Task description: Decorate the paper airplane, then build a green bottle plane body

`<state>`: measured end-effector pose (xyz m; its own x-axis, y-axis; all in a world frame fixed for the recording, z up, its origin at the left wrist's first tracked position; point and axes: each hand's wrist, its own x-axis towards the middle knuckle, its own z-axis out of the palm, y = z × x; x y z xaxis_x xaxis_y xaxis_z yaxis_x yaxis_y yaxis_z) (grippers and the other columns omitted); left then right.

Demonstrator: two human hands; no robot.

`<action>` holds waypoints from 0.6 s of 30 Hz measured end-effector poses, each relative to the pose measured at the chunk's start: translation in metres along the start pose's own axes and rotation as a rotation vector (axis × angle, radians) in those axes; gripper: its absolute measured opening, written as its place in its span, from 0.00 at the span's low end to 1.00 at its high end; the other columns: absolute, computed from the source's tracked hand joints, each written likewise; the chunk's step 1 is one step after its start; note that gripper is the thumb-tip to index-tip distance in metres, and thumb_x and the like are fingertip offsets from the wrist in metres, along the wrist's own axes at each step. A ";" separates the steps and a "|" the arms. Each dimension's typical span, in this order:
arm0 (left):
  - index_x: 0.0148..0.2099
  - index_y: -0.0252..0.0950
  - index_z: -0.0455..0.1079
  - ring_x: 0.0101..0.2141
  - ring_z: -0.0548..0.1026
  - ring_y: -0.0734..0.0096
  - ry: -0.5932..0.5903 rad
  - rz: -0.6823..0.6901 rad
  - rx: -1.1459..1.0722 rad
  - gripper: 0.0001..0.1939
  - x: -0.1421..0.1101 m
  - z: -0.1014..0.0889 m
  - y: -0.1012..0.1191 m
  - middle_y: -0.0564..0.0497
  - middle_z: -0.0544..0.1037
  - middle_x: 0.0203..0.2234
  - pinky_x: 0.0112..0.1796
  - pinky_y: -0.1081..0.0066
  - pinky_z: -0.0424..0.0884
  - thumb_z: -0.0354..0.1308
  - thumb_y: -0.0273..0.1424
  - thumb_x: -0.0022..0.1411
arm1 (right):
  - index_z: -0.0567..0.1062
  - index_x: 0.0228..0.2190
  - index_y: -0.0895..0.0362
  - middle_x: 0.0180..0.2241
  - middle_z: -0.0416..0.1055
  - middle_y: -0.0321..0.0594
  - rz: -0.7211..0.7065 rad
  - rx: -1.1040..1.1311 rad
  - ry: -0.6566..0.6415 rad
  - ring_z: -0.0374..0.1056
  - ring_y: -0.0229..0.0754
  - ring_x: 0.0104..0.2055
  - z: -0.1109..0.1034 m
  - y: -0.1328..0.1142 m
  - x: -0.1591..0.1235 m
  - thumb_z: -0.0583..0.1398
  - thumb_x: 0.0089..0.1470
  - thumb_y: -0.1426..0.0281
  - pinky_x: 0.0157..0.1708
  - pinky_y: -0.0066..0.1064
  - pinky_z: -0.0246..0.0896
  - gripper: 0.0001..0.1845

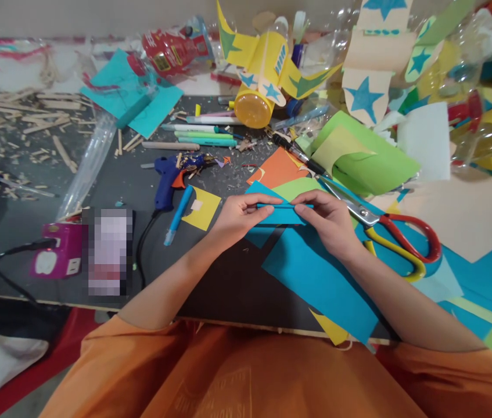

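Note:
Between my two hands is a small piece of blue paper (284, 215) with a folded strip along its upper edge. My left hand (246, 213) pinches its left end between thumb and fingers. At the other end my right hand (324, 217) grips the fold in the same way, thumb towards me. A large blue sheet (319, 273) lies on the table below my right hand. Just right of that hand are scissors (374, 217) with one red and one yellow handle loop. A blue marker (179, 215) and a yellow paper square (204, 208) lie to the left.
A blue glue gun (167, 180) with a black cord lies left of centre. Further left are a phone (108, 252) and a magenta box (56, 249). Wood sticks, pens and a yellow paper-covered bottle (263, 64) fill the back. Coloured paper (472, 203) covers the right side.

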<state>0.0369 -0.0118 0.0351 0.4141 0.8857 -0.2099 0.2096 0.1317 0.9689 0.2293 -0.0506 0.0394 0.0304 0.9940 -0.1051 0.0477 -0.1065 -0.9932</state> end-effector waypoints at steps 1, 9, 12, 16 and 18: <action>0.40 0.39 0.81 0.22 0.68 0.75 -0.004 0.001 -0.014 0.11 -0.001 0.000 0.001 0.52 0.79 0.25 0.23 0.72 0.61 0.64 0.37 0.57 | 0.77 0.28 0.53 0.28 0.74 0.37 -0.016 -0.018 0.006 0.68 0.39 0.29 0.000 0.000 0.000 0.66 0.49 0.62 0.30 0.33 0.63 0.08; 0.37 0.38 0.79 0.28 0.75 0.73 0.047 0.084 0.024 0.09 -0.001 0.003 0.004 0.51 0.82 0.32 0.28 0.74 0.68 0.62 0.36 0.57 | 0.75 0.30 0.54 0.31 0.75 0.39 -0.030 -0.052 0.004 0.70 0.40 0.32 0.003 0.003 -0.002 0.65 0.48 0.62 0.31 0.33 0.65 0.09; 0.36 0.39 0.78 0.35 0.78 0.69 0.049 0.148 0.130 0.07 -0.003 0.003 0.004 0.51 0.83 0.34 0.34 0.73 0.70 0.60 0.34 0.60 | 0.74 0.30 0.54 0.31 0.74 0.39 -0.081 -0.122 -0.022 0.70 0.40 0.33 0.003 0.004 -0.003 0.63 0.51 0.65 0.33 0.33 0.66 0.05; 0.35 0.39 0.77 0.34 0.77 0.70 0.002 0.232 0.233 0.08 -0.006 0.003 0.008 0.52 0.82 0.33 0.35 0.73 0.69 0.57 0.32 0.61 | 0.75 0.33 0.55 0.32 0.76 0.40 -0.208 -0.273 -0.061 0.72 0.39 0.33 0.004 0.003 -0.005 0.60 0.55 0.70 0.36 0.33 0.68 0.03; 0.36 0.39 0.75 0.32 0.75 0.73 0.030 0.223 0.201 0.07 -0.007 0.004 0.010 0.52 0.81 0.33 0.33 0.74 0.68 0.57 0.32 0.61 | 0.76 0.35 0.55 0.31 0.76 0.39 -0.256 -0.314 -0.073 0.71 0.39 0.32 0.005 0.003 -0.006 0.60 0.56 0.71 0.35 0.32 0.69 0.05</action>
<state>0.0395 -0.0181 0.0455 0.4435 0.8962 0.0120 0.2891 -0.1557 0.9446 0.2244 -0.0572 0.0369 -0.0927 0.9873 0.1288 0.3472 0.1533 -0.9252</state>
